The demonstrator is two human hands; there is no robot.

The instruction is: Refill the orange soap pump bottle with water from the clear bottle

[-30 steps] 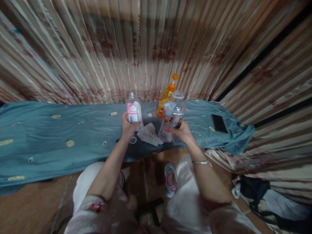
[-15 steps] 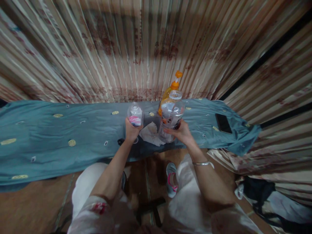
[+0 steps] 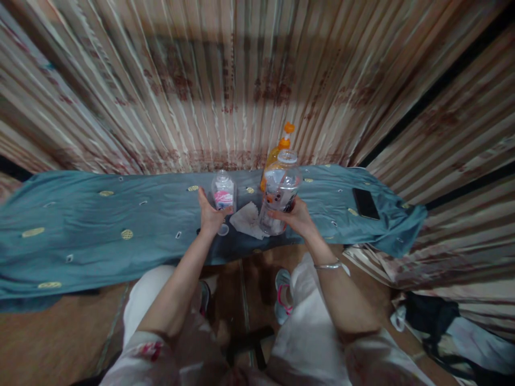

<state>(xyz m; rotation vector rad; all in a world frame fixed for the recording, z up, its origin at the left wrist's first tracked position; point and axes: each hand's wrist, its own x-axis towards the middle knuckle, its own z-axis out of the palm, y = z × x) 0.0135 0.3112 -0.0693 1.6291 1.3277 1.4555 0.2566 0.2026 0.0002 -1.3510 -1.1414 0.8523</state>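
A small clear bottle (image 3: 224, 192) with a pink and white label stands uncapped on the cloth. Beside its left and near side is my left hand (image 3: 211, 214), opened, its fingers apart from the bottle and the thumb close to its base; whether the thumb touches it I cannot tell. My right hand (image 3: 296, 217) grips a larger clear plastic bottle (image 3: 282, 182) low on its right side. That bottle is upright with an uncovered mouth. Partly hidden behind it is an orange pump bottle (image 3: 271, 163). A crumpled white tissue (image 3: 247, 221) lies between the two clear bottles.
A teal patterned cloth (image 3: 92, 214) covers the narrow table. Close to my left wrist lies a small round cap (image 3: 222, 230). A dark phone (image 3: 366, 203) rests at the right. Pleated curtains (image 3: 193, 107) hang behind the table, and a dark bag (image 3: 432, 319) is on the floor.
My left hand has loosened from the small bottle, its fingers spreading to the left. The right hand keeps its grip on the large bottle. The view has shifted slightly.
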